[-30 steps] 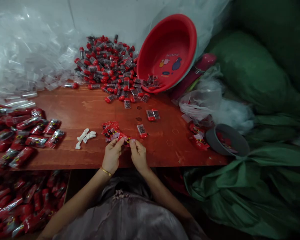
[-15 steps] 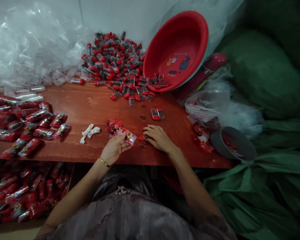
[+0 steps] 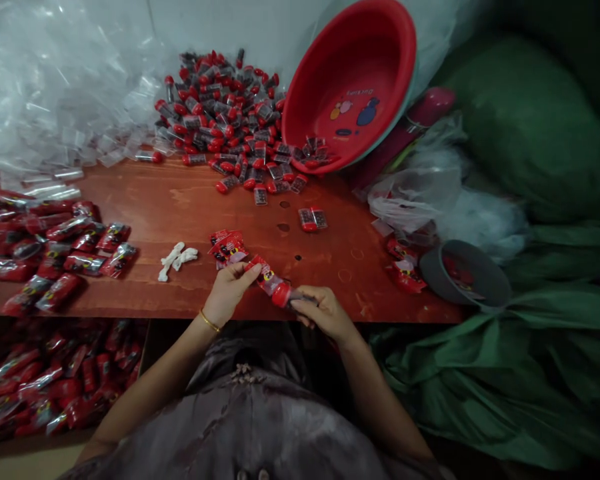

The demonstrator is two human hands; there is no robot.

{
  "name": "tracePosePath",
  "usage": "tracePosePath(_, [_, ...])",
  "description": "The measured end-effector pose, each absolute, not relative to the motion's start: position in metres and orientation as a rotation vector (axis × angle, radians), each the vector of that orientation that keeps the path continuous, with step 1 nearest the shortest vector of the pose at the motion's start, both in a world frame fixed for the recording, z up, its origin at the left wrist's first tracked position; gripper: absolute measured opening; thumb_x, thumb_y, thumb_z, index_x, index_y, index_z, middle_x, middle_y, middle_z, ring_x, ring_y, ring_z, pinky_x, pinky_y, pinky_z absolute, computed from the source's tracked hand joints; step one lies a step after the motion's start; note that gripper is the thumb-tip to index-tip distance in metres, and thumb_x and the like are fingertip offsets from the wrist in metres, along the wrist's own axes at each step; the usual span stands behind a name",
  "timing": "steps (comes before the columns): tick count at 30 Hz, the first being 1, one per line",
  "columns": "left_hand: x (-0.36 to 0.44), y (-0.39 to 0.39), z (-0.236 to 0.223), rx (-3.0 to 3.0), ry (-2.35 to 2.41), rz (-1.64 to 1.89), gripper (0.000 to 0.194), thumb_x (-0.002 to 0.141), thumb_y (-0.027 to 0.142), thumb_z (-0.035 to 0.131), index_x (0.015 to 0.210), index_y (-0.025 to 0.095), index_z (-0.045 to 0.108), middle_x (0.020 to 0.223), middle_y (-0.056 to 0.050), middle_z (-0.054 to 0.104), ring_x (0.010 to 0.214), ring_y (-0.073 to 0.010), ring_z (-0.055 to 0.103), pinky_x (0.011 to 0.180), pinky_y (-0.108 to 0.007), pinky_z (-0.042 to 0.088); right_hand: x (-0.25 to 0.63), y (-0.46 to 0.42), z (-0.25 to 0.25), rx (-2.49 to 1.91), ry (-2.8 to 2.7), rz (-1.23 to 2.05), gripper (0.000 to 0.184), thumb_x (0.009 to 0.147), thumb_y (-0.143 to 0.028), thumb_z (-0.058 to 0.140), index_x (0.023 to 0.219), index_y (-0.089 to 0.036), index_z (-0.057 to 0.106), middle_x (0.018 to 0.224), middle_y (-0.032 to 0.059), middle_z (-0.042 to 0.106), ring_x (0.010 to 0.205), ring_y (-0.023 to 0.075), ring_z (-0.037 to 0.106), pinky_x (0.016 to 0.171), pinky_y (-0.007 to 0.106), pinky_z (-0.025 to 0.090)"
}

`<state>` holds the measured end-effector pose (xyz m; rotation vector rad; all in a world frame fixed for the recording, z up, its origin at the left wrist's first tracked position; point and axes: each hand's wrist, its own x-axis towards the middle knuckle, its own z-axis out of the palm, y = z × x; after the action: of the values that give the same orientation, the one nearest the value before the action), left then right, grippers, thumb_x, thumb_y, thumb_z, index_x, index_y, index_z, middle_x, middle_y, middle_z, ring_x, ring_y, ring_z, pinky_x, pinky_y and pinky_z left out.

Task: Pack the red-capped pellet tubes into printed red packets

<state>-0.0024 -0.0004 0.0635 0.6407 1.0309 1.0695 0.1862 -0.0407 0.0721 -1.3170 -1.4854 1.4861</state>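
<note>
The left hand pinches a printed red wrapper between thumb and fingers. The right hand grips a small clear container with a red cap, the cap end pointing left and meeting the wrapper between the two hands. Just beyond the left hand lies a small stack of red wrappers; left of that, a white crumpled item. Ahead of the right hand, two capped containers lie side by side. Farther ahead, a heap of capped containers spreads up to a tilted red basin, which bounds the table at the back. Filled red packets lie well left, a gray bowl well right. Both forearms reach forward from the near edge, converging, with the wrists just over it.
</note>
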Motion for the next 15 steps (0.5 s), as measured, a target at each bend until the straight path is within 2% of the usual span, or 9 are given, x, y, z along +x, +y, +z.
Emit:
tracePosePath(5, [-0.007,0.002,0.059,0.813,1.021,1.024,0.038,0.054,0.046,0.081,0.068,0.013,0.069,0.065,0.000,0.066,0.061,-0.0089,0.054,0.065,-0.022,0.044,0.182,-0.035,0.064,-1.317,-1.407,1.691,0.030,0.071,-0.045,0.062,0.062,-0.016,0.058,0.040,-0.0068,0.046,0.033,0.0050,0.036,0.035,0.017,0.027])
tracePosePath(8, [-0.007,0.004,0.061,0.821,0.998,1.008,0.039,0.053,0.047,0.080,0.067,0.013,0.068,0.065,0.000,0.065,0.062,-0.0092,0.054,0.064,-0.022,0.044,0.180,-0.034,0.058,-1.301,-1.349,1.690,0.030,0.072,-0.045,0.061,0.067,-0.016,0.059,0.040,-0.0071,0.047,0.032,0.0047,0.036,0.033,0.016,0.026])
tracePosePath(11, [-0.004,0.003,0.063,0.729,0.994,1.020,0.041,0.050,0.048,0.081,0.066,0.013,0.065,0.063,0.002,0.063,0.060,-0.0085,0.053,0.061,-0.022,0.045,0.178,-0.035,0.055,-1.312,-1.345,1.627,0.030,0.073,-0.046,0.061,0.071,-0.016,0.060,0.041,-0.0072,0.047,0.033,0.0048,0.037,0.034,0.016,0.027])
tracePosePath(15, [0.004,-0.002,0.063,0.604,1.010,1.073,0.044,0.042,0.037,0.087,0.068,0.014,0.059,0.064,0.005,0.061,0.057,-0.0066,0.052,0.058,-0.020,0.044,0.172,-0.036,0.052,-1.295,-1.375,1.564,0.031,0.076,-0.047,0.059,0.070,-0.016,0.058,0.043,-0.0065,0.048,0.035,0.0051,0.039,0.035,0.016,0.028])
